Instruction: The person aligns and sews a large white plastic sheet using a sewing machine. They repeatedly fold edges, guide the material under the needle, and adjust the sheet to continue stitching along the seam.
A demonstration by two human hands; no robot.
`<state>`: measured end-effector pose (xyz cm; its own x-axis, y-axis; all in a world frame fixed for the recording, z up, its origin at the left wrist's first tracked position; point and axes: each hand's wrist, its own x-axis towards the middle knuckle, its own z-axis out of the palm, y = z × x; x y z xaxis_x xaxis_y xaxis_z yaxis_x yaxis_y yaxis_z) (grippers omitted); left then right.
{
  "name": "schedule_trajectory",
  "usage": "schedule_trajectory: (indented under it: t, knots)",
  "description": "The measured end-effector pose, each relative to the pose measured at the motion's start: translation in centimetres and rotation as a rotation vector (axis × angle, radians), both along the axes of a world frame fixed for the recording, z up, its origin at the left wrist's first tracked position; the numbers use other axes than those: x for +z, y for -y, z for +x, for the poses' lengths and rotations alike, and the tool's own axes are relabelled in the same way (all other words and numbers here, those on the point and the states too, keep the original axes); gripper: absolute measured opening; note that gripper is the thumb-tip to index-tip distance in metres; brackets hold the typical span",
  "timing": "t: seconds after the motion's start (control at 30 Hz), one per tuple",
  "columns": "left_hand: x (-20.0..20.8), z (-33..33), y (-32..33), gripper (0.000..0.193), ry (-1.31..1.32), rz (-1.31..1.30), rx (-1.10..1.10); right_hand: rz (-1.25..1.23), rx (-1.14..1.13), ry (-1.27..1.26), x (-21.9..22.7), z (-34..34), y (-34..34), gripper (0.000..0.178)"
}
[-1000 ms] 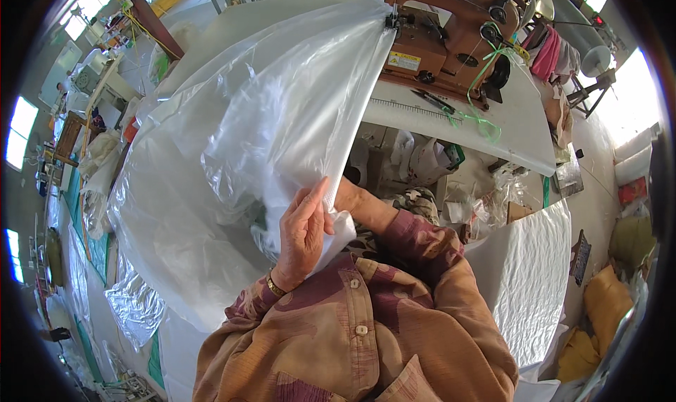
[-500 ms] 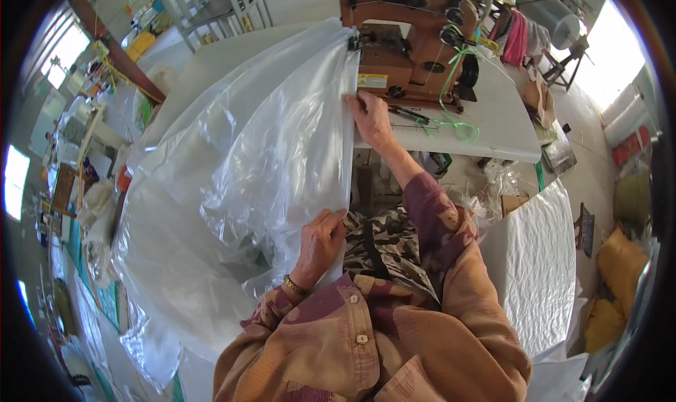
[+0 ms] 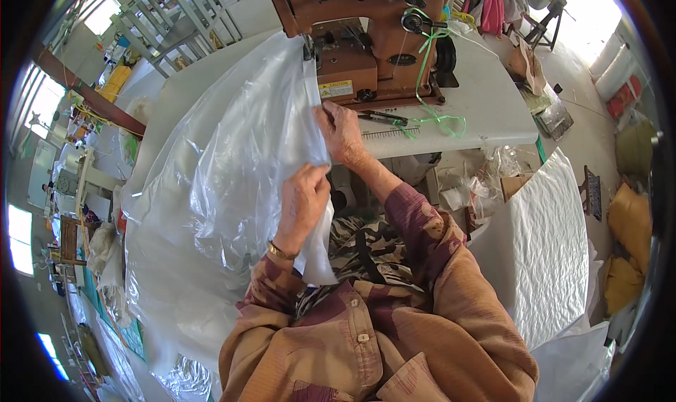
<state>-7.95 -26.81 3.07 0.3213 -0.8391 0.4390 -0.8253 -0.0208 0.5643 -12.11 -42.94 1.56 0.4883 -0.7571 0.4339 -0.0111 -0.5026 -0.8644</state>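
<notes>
A large translucent plastic sheet [image 3: 232, 148] spreads over the table's left side, its right edge running up under the needle of a brown sewing machine [image 3: 380, 57]. My right hand [image 3: 343, 133] pinches that edge just below the machine. Lower on the same edge, my left hand [image 3: 303, 198] is closed with its fingertips gripping the plastic. Below my left hand the edge hangs down in a loose strip over my lap. The fingertips of both hands are partly hidden by the sheet and knuckles.
Green string [image 3: 429, 57] dangles from the machine onto the white tabletop [image 3: 479, 120], near a small black tool [image 3: 384, 117]. A stack of white sheets [image 3: 549, 240] stands at my right. A grey metal rack [image 3: 176, 29] is at the far left, behind the table.
My left hand has moved up along the sheet's edge, closer to my right hand. The view has shifted, so the machine appears further left. My right hand still holds the edge.
</notes>
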Motion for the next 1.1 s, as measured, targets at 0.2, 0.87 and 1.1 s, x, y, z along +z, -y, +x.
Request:
schedule_trajectory:
  t: [0.2, 0.87, 1.1]
  knots:
    - [1.6, 2.4, 4.1, 0.018, 0.105, -0.045, 0.040, 0.078, 0.011, 0.060, 0.2, -0.3, 0.1, 0.043]
    - [-2.8, -0.4, -4.6, 0.043, -0.187, -0.172, 0.223, 0.532, 0.388, 0.373, -0.9, -2.8, 0.9, 0.046]
    - [-5.3, -4.0, -7.9, 0.050, 0.213, -0.100, 0.415, 0.120, 0.275, 0.014, -2.8, -11.1, -6.6, 0.062]
